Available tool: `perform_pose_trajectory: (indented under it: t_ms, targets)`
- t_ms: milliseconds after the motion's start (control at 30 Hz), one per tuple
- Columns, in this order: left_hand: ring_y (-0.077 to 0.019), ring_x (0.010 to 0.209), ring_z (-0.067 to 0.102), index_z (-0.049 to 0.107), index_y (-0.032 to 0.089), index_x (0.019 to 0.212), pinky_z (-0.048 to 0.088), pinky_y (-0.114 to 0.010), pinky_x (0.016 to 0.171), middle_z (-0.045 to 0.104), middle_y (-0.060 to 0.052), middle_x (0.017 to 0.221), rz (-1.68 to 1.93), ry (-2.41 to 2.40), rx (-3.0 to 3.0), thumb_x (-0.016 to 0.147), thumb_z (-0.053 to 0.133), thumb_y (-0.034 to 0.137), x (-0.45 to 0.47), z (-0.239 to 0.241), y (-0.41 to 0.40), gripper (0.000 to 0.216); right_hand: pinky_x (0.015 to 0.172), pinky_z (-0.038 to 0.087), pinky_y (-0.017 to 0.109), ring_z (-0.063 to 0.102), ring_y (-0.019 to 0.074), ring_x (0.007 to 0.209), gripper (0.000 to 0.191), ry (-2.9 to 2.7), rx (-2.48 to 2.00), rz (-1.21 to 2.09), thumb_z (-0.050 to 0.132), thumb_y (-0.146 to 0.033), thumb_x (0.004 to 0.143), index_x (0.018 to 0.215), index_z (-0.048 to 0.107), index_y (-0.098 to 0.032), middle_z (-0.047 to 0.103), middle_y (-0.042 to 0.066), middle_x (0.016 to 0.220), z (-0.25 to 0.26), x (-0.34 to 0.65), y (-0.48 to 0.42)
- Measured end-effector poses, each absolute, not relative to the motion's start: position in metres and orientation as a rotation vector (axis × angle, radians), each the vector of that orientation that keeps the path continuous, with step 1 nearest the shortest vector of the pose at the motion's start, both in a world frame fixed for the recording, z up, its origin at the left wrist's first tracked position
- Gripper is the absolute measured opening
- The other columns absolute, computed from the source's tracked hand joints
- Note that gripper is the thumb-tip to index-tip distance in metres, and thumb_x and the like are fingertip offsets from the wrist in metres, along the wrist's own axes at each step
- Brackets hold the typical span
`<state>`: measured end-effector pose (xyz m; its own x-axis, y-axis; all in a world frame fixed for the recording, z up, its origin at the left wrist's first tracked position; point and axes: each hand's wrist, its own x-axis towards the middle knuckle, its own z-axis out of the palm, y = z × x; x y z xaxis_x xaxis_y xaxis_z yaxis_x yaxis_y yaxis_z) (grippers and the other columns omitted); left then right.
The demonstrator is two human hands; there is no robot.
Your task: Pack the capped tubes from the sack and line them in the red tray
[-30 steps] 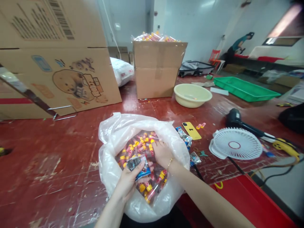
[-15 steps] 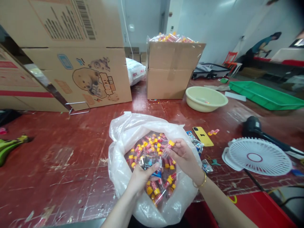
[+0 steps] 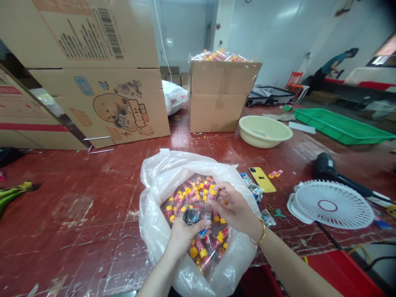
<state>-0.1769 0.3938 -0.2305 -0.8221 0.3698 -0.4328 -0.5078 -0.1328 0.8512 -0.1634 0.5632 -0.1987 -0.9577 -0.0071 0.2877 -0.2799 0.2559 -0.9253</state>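
Observation:
A clear plastic bag [image 3: 156, 187] stands open at the table's near edge, filled with several small red tubes with yellow caps [image 3: 198, 192]. My left hand [image 3: 182, 237] is closed on a small dark and blue packet [image 3: 194, 215] above the bag's opening. My right hand [image 3: 233, 208], with a gold bracelet at the wrist, pinches one yellow-capped tube [image 3: 210, 198] and holds it against the packet's top.
Large cardboard boxes [image 3: 102, 82] stand at the back left, and a box [image 3: 221, 97] heaped with tubes at the back middle. A cream basin [image 3: 264, 131], a green tray [image 3: 340, 126], a yellow phone [image 3: 262, 179], a white fan [image 3: 331, 204] and a black hair dryer [image 3: 328, 165] lie to the right. Another person bends at the far right.
My right hand came up out of the tubes with one tube pinched and brought it to the packet in my left hand. The camera shifted slightly left.

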Motion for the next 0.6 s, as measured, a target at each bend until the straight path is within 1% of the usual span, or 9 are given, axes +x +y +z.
perform_pose_trajectory:
  t_ms: [100, 167, 233, 300, 367, 433, 500, 567, 600]
  targets:
    - [-0.0198, 0.062, 0.066, 0.069, 0.010, 0.075, 0.057, -0.031, 0.062, 0.070, -0.006, 0.069, 2.008, 1.573, -0.167, 0.048, 0.089, 0.037, -0.176, -0.230, 0.396, 0.043, 0.062, 0.048, 0.024, 0.058, 0.0123, 0.071, 0.016, -2.357, 0.284, 1.785, 0.059, -0.025, 0.086, 0.096, 0.048, -0.023, 0.056, -0.002, 0.078, -0.195, -0.165, 0.564]
    - [-0.0207, 0.065, 0.067, 0.069, 0.011, 0.079, 0.056, -0.031, 0.061, 0.071, -0.007, 0.072, 1.981, 1.589, -0.156, 0.050, 0.089, 0.035, -0.177, -0.230, 0.396, 0.042, 0.064, 0.049, 0.025, 0.058, 0.0124, 0.070, 0.013, -2.368, 0.297, 1.744, 0.057, -0.024, 0.086, 0.095, 0.049, -0.022, 0.057, -0.001, 0.079, -0.193, -0.165, 0.565]
    - [-0.0200, 0.063, 0.067, 0.070, 0.011, 0.079, 0.055, -0.028, 0.057, 0.071, -0.006, 0.071, 1.951, 1.620, -0.132, 0.051, 0.088, 0.033, -0.178, -0.230, 0.395, 0.040, 0.067, 0.049, 0.026, 0.058, 0.0129, 0.073, 0.012, -2.402, 0.361, 1.578, 0.057, -0.023, 0.086, 0.096, 0.051, -0.022, 0.059, 0.000, 0.083, -0.191, -0.163, 0.566]
    - [-0.0183, 0.058, 0.065, 0.069, 0.013, 0.074, 0.051, -0.025, 0.051, 0.069, -0.004, 0.065, 1.933, 1.662, -0.098, 0.050, 0.089, 0.032, -0.179, -0.229, 0.395, 0.036, 0.073, 0.048, 0.029, 0.058, 0.0143, 0.078, 0.014, -2.449, 0.456, 1.387, 0.058, -0.023, 0.086, 0.099, 0.053, -0.022, 0.060, 0.002, 0.090, -0.189, -0.161, 0.567]
    - [-0.0179, 0.056, 0.064, 0.069, 0.013, 0.069, 0.049, -0.024, 0.049, 0.068, -0.003, 0.061, 1.928, 1.692, -0.048, 0.050, 0.089, 0.032, -0.179, -0.228, 0.395, 0.034, 0.074, 0.048, 0.030, 0.057, 0.0149, 0.079, 0.017, -2.479, 0.512, 1.345, 0.061, -0.025, 0.085, 0.100, 0.054, -0.022, 0.061, 0.002, 0.091, -0.189, -0.161, 0.567]
    - [-0.0185, 0.057, 0.065, 0.069, 0.012, 0.071, 0.050, -0.024, 0.051, 0.070, -0.004, 0.063, 1.937, 1.692, -0.021, 0.052, 0.088, 0.033, -0.177, -0.227, 0.395, 0.034, 0.069, 0.048, 0.029, 0.057, 0.0139, 0.073, 0.018, -2.476, 0.428, 1.559, 0.063, -0.029, 0.083, 0.096, 0.054, -0.022, 0.060, 0.000, 0.084, -0.192, -0.164, 0.567]
    - [-0.0205, 0.061, 0.067, 0.070, 0.011, 0.079, 0.052, -0.027, 0.055, 0.072, -0.007, 0.069, 1.971, 1.621, -0.046, 0.056, 0.086, 0.036, -0.175, -0.226, 0.395, 0.038, 0.063, 0.048, 0.026, 0.057, 0.0123, 0.067, 0.023, -2.383, 0.253, 1.933, 0.067, -0.034, 0.080, 0.090, 0.051, -0.022, 0.058, -0.002, 0.076, -0.199, -0.168, 0.567]
    - [-0.0227, 0.064, 0.068, 0.069, 0.009, 0.089, 0.054, -0.030, 0.056, 0.073, -0.011, 0.076, 1.995, 1.501, -0.101, 0.060, 0.084, 0.040, -0.173, -0.225, 0.396, 0.044, 0.064, 0.050, 0.026, 0.059, 0.0116, 0.068, 0.029, -2.244, 0.094, 2.236, 0.068, -0.039, 0.079, 0.087, 0.048, -0.021, 0.059, -0.003, 0.075, -0.206, -0.169, 0.566]
    - [-0.0233, 0.065, 0.069, 0.068, 0.008, 0.093, 0.054, -0.030, 0.055, 0.073, -0.012, 0.078, 1.998, 1.434, -0.128, 0.062, 0.083, 0.040, -0.172, -0.225, 0.397, 0.047, 0.067, 0.051, 0.026, 0.060, 0.0115, 0.070, 0.030, -2.181, 0.066, 2.321, 0.068, -0.041, 0.079, 0.088, 0.048, -0.021, 0.060, -0.003, 0.078, -0.210, -0.168, 0.565]
